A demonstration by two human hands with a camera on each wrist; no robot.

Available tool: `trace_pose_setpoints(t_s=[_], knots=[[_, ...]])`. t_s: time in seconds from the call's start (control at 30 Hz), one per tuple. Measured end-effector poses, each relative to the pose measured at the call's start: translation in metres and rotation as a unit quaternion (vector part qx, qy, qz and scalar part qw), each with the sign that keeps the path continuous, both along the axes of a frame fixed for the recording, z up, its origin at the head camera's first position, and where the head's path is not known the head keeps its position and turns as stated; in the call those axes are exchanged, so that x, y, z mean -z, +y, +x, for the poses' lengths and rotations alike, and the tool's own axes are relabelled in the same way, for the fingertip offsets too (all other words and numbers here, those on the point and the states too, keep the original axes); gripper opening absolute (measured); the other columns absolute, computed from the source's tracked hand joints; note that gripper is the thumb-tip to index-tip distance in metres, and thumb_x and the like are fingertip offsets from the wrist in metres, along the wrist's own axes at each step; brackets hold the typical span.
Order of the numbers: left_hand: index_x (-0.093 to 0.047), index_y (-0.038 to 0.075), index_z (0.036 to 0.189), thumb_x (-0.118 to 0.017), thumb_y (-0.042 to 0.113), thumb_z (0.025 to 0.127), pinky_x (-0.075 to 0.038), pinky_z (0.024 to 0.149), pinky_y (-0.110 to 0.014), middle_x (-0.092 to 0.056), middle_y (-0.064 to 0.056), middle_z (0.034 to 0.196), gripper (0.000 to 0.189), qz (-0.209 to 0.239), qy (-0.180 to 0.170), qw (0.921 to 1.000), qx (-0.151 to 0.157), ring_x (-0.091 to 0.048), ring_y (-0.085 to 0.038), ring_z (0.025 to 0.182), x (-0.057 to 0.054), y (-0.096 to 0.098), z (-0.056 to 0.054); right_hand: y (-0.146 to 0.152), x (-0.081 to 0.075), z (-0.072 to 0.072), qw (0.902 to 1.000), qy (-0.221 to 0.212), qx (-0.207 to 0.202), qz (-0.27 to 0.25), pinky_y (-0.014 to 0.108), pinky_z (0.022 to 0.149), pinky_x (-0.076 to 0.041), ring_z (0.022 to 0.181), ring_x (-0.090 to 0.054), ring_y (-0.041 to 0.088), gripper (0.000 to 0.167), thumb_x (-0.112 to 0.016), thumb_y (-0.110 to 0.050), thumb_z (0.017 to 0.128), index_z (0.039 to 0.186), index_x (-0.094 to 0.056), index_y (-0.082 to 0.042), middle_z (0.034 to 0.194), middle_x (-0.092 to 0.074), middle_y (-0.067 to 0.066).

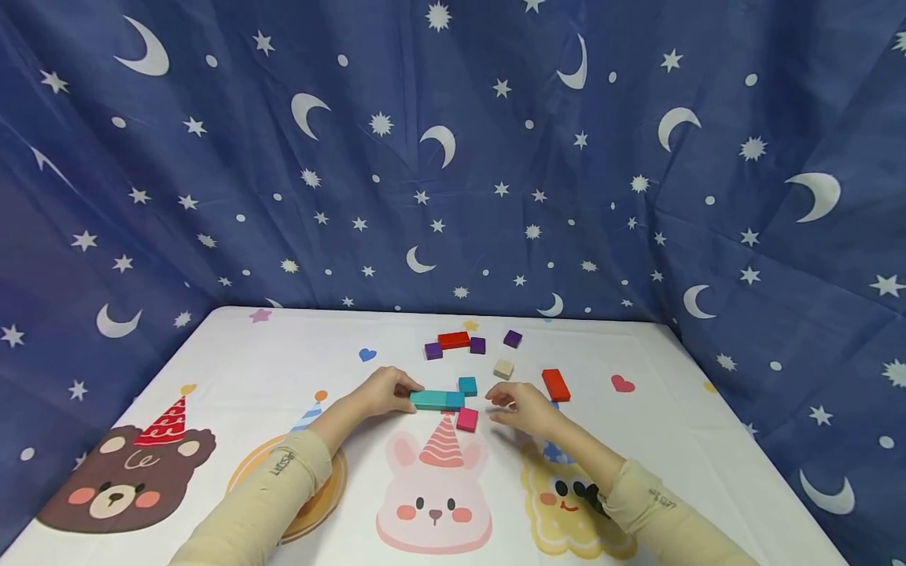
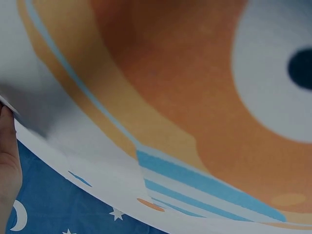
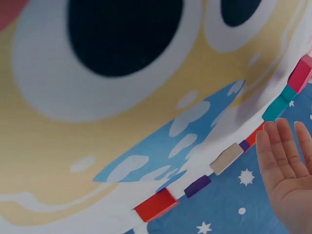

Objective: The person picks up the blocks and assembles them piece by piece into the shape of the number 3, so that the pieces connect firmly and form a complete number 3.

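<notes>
The back is being filled by a starry curtain (image 1: 439,212), and all the blocks are being carried by a white surface (image 1: 318,338). On it, the teal bar (image 1: 428,400) is being held by the left hand (image 1: 382,391), and the bar's right end is being met by a blue end block (image 1: 454,401). The two are apparently being lined up; this is probably being done best when light pressure is being applied along the bar's length, without twisting, as the seam could easily be skewed.

The bar's left end is being pinched between the left fingers, which are being parted only by the bar's width. To the right of the bar, nothing is being held by the right hand (image 1: 524,406); its fingers are being spread loosely, and no block is seemingly being touched.

Well behind the bar, a far red bar (image 1: 454,340) is being seen; well to its right, a side red bar (image 1: 556,385). Just before its right end, a pink block (image 1: 466,420) is being shown, and just behind, a loose blue block (image 1: 467,386); whether contact is being made cannot be told. Farther behind, a cream block (image 1: 504,369) and three purple blocks (image 1: 477,346) are being seen.
</notes>
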State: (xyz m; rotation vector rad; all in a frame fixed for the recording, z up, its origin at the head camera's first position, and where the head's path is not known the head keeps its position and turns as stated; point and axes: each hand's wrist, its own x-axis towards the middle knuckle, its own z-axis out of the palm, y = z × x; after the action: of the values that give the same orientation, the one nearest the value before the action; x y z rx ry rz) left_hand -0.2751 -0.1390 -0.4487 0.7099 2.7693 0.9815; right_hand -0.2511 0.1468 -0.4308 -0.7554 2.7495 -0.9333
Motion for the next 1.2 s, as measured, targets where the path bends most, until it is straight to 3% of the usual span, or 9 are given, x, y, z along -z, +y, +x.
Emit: trace_pose_setpoints(t_s=[0.53, 1.2], knots=[[-0.071, 0.001, 0.106, -0.078, 0.009, 0.075, -0.053, 0.077, -0.026, -0.071, -0.01, 0.097, 0.033, 0.003, -0.007, 1.0, -0.001, -0.061, -0.013, 0.085, 0.002, 0.0, 0.002, 0.018, 0.002, -0.006, 0.9991, 0.02, 0.033, -0.019, 0.043, 0.085, -0.054, 0.092, -0.063, 0.026, 0.022, -0.069, -0.007, 0.083, 0.104, -0.065, 0.001, 0.1, -0.068, 0.015], [-0.071, 0.001, 0.105, -0.078, 0.008, 0.075, -0.054, 0.078, -0.028, -0.071, -0.012, 0.098, 0.032, 0.011, -0.002, 0.9999, -0.002, -0.063, -0.014, 0.085, 0.0, -0.001, 0.001, 0.04, 0.007, -0.02, 0.9949, 0.075, 0.042, -0.053, 0.039, 0.076, -0.056, 0.085, -0.065, 0.03, 0.019, -0.067, 0.002, 0.081, 0.099, -0.065, 0.007, 0.093, -0.068, 0.021]])
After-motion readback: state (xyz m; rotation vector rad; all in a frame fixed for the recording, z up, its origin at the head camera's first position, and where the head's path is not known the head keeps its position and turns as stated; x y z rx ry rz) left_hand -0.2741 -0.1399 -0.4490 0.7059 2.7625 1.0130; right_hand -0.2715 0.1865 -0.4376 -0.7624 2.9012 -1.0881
